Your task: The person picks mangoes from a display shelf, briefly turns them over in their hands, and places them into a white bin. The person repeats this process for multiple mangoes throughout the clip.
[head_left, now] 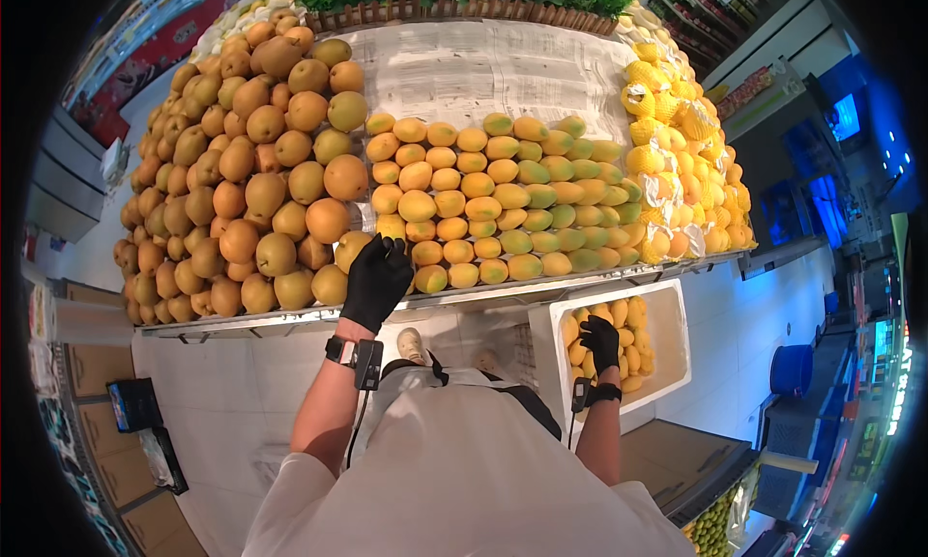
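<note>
My left hand (377,279), in a black glove, is curled at the front of the display, between the large brown-orange round fruit (265,200) and rows of yellow-green mangoes (523,265); whatever it may hold is hidden. My right hand (599,341), also gloved, has bent, slightly parted fingers over yellow mangoes (637,314) in a white foam box (674,336) below the display's right front. The mango rows cover the front middle of the display, with bare paper lining (483,69) behind them.
Netted yellow fruit (696,120) is piled at the display's right. A wooden planter (464,8) borders the back. The metal front edge (474,295) crosses before me. A blue tub (791,369) stands on the tiled floor at right; cardboard boxes (100,370) are at left.
</note>
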`<state>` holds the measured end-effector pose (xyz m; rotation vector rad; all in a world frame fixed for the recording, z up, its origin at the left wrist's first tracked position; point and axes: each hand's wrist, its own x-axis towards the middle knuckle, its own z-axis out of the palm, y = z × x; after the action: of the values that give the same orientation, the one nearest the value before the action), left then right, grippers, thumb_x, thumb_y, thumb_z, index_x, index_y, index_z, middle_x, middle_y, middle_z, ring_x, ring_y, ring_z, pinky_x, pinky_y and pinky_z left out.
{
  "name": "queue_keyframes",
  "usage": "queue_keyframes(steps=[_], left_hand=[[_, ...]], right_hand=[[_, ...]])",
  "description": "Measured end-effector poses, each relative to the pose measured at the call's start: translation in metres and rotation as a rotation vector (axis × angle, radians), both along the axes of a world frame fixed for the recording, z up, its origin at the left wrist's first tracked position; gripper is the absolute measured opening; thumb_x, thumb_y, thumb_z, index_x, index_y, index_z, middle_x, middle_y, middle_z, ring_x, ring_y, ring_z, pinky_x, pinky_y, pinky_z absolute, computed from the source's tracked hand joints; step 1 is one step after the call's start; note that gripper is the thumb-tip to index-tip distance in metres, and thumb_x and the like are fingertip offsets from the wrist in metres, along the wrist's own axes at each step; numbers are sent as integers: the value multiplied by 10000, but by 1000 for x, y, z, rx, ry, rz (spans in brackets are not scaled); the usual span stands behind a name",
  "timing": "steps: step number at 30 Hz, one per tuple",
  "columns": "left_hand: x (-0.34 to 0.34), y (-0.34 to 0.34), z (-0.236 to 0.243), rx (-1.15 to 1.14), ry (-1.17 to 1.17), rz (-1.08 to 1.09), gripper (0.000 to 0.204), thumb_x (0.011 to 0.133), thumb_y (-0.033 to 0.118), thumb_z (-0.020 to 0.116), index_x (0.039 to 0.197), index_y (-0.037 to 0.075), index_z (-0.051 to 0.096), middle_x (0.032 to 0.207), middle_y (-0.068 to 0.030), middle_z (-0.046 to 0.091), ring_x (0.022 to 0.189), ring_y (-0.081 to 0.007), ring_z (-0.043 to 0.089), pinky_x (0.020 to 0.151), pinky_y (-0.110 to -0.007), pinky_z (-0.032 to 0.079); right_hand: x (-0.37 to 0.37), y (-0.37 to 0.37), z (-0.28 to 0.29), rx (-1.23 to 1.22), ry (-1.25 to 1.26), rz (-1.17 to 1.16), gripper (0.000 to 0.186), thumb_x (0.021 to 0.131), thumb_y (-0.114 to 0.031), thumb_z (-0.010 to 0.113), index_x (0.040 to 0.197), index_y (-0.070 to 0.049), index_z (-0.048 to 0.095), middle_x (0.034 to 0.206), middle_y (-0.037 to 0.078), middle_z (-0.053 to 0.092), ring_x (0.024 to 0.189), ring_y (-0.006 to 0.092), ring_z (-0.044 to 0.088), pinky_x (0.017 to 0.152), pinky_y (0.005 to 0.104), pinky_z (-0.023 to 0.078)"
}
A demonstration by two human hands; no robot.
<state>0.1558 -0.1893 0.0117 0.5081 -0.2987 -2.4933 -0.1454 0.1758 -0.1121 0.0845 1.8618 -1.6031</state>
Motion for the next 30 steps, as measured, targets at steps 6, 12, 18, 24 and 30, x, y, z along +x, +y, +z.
queue_keyframes(steps=[6,12,18,24,30], left_hand=[[29,-34,-52,-258,70,-8,97,950,184,433,907,102,461,891,-30,523,710,-149,517,616,-258,425],[38,-36,-3,-431,0,-117,204,977,231,376,848,103,469,803,-27,483,670,-161,461,613,-273,391],[57,-51,-19,-166,211,-110,200,984,236,362,885,104,474,859,-19,520,702,-160,492,627,-270,405],[72,-52,-19,20,163,-63,197,985,242,368,890,116,485,856,-15,541,710,-159,512,637,-273,416],[82,-55,-39,-55,151,-109,165,985,217,367,903,125,476,866,-13,539,724,-151,521,651,-267,430]], right_hand=[[6,-29,7,-47,10,55,220,871,-147,568,1054,-28,597,859,88,665,616,173,610,512,257,488],[22,-50,22,-37,59,-6,259,866,-170,613,1083,-30,595,839,80,664,594,147,602,521,248,497],[38,-71,33,-67,94,-7,256,877,-170,603,1094,-34,595,857,82,667,601,142,607,518,241,494],[32,-88,38,-80,182,10,236,888,-135,569,1098,-28,587,893,104,676,609,145,618,518,235,506],[22,-97,63,-13,222,97,210,877,-91,556,1076,-31,593,837,70,675,602,128,602,489,238,479]])
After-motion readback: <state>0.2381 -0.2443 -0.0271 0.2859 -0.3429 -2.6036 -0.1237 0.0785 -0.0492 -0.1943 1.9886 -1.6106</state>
